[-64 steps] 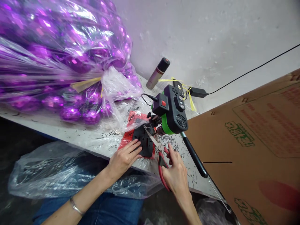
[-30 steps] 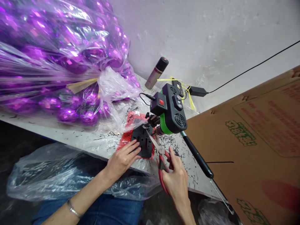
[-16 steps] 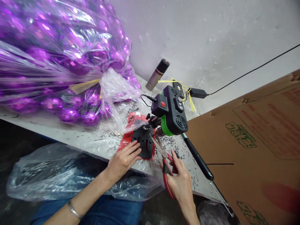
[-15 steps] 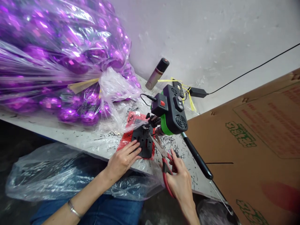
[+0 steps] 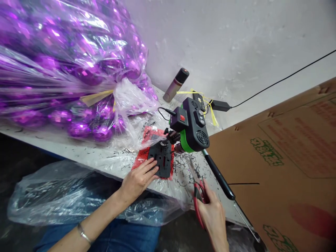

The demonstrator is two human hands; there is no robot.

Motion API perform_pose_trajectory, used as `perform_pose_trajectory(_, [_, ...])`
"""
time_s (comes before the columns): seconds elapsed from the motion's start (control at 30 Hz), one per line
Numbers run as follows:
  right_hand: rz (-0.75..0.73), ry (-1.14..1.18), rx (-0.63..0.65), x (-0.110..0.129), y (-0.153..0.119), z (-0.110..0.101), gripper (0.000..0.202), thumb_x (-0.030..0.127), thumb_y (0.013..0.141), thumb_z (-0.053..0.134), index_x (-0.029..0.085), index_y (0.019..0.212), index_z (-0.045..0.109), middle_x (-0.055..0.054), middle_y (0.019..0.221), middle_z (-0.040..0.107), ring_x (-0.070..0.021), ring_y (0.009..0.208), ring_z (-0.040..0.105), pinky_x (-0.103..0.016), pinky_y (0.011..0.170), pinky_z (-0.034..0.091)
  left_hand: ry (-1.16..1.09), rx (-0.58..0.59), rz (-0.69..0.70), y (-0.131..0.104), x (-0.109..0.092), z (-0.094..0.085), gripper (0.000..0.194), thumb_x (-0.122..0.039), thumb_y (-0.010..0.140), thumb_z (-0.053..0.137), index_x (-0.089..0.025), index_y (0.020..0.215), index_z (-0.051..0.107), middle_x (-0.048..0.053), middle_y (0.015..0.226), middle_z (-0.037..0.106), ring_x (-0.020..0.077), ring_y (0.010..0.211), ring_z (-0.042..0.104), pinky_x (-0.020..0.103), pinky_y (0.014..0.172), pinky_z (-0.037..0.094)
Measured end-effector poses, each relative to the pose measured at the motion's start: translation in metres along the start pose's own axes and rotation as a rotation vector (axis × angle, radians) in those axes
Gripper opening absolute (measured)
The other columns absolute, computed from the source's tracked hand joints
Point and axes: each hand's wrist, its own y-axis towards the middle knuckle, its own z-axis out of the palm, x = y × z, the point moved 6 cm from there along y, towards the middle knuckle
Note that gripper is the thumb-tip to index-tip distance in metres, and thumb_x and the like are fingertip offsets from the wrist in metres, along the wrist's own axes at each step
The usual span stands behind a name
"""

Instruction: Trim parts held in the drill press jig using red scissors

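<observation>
the right hand (image 5: 214,210) is clamped on a pair of red-handled scissors (image 5: 196,193), fingers at the loops, while the left hand (image 5: 138,182), its fingers nearly together, lies over the near left part of the base plate (image 5: 164,164) of the bench drill (image 5: 195,122), pressing rather than gripping. good handling here likely means an easy grip on the loops, blade tips turned away from the left hand, and flat, firm fingers so the plate sits steady. the scissors are inside the right hand's grasp, to the near right of the bench drill, tips pointing toward the machine and seemingly short of it; how far the blades are spread is too small to tell. black scraps (image 5: 181,171) litter the tabletop (image 5: 99,161) around the bench drill, and red netting (image 5: 141,159) shows under its plate. left of the bench drill bulges a clear bag of purple baubles (image 5: 65,52); behind it is a black-capped bottle (image 5: 175,85); to its right, a cardboard box (image 5: 262,164).
</observation>
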Motion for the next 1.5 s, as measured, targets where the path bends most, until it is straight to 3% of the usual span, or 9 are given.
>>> perform_pose_trajectory(0.1, [-0.127, 0.068, 0.077, 0.018, -0.005, 0.009, 0.062, 0.037, 0.074, 0.056, 0.019, 0.133, 0.059, -0.008, 0.109, 0.073, -0.0230, 0.092, 0.070, -0.026, 0.068, 0.054, -0.009, -0.003, 0.000, -0.001, 0.000, 0.000, 0.024, -0.024, 0.094, 0.056, -0.012, 0.110, 0.067, 0.011, 0.116, 0.071, 0.0233, 0.117, 0.063, 0.035, 0.093, 0.059])
perform_pose_trajectory(0.23, [-0.202, 0.082, 0.078, 0.038, -0.005, 0.013, 0.062, 0.032, 0.076, 0.055, 0.020, 0.137, 0.055, -0.006, 0.108, 0.072, -0.0186, 0.076, 0.070, -0.026, 0.065, 0.054, -0.008, -0.003, 0.001, -0.001, 0.001, 0.000, 0.024, -0.024, 0.094, 0.057, -0.014, 0.112, 0.067, 0.011, 0.116, 0.070, 0.0230, 0.117, 0.062, 0.035, 0.094, 0.058])
perform_pose_trajectory(0.47, [-0.258, 0.077, 0.066, 0.031, -0.010, 0.010, 0.057, 0.031, 0.079, 0.056, 0.021, 0.135, 0.056, -0.006, 0.105, 0.072, -0.0193, 0.079, 0.069, -0.026, 0.063, 0.054, -0.003, 0.004, 0.001, 0.000, -0.001, -0.001, 0.023, -0.023, 0.093, 0.057, -0.012, 0.111, 0.067, 0.011, 0.116, 0.070, 0.0232, 0.117, 0.062, 0.035, 0.094, 0.058])
perform_pose_trajectory(0.73, [-0.292, 0.049, 0.042, 0.060, 0.001, 0.014, 0.060, 0.028, 0.076, 0.050, 0.019, 0.135, 0.055, -0.007, 0.099, 0.071, -0.0194, 0.074, 0.066, -0.028, 0.062, 0.053, 0.013, 0.004, 0.005, -0.001, -0.001, -0.001, 0.023, -0.024, 0.093, 0.057, -0.012, 0.111, 0.067, 0.011, 0.117, 0.070, 0.0229, 0.118, 0.062, 0.034, 0.095, 0.057])
perform_pose_trajectory(0.87, [-0.257, 0.031, -0.028, 0.054, 0.008, 0.009, 0.063, 0.026, 0.072, 0.048, 0.018, 0.135, 0.055, -0.007, 0.099, 0.073, -0.0202, 0.075, 0.067, -0.030, 0.066, 0.054, 0.002, 0.004, 0.003, -0.001, 0.000, -0.001, 0.024, -0.024, 0.093, 0.057, -0.013, 0.112, 0.066, 0.011, 0.117, 0.070, 0.0228, 0.118, 0.062, 0.034, 0.094, 0.058])
perform_pose_trajectory(1.07, [-0.321, 0.037, 0.032, 0.054, -0.005, 0.005, 0.059, 0.024, 0.074, 0.049, 0.021, 0.133, 0.057, -0.006, 0.108, 0.072, -0.0197, 0.087, 0.070, -0.027, 0.067, 0.055, -0.011, 0.025, -0.020, 0.000, 0.000, -0.001, 0.024, -0.023, 0.093, 0.057, -0.014, 0.112, 0.067, 0.010, 0.118, 0.070, 0.0229, 0.119, 0.061, 0.035, 0.095, 0.057])
perform_pose_trajectory(1.23, [-0.347, 0.036, 0.011, 0.064, -0.004, 0.006, 0.059, 0.027, 0.079, 0.049, 0.021, 0.137, 0.052, -0.006, 0.102, 0.072, -0.0166, 0.067, 0.065, -0.027, 0.060, 0.053, -0.021, 0.016, -0.015, -0.002, 0.000, -0.001, 0.025, -0.023, 0.093, 0.058, -0.014, 0.115, 0.067, 0.011, 0.119, 0.069, 0.0235, 0.120, 0.061, 0.036, 0.096, 0.057])
perform_pose_trajectory(1.5, [-0.334, 0.056, 0.029, 0.066, 0.000, 0.008, 0.063, 0.022, 0.073, 0.046, 0.023, 0.135, 0.053, -0.004, 0.096, 0.071, -0.0157, 0.061, 0.059, -0.026, 0.053, 0.049, -0.007, 0.023, -0.006, -0.001, 0.000, -0.002, 0.024, -0.022, 0.093, 0.058, -0.013, 0.114, 0.066, 0.011, 0.118, 0.070, 0.0238, 0.119, 0.061, 0.035, 0.095, 0.057])
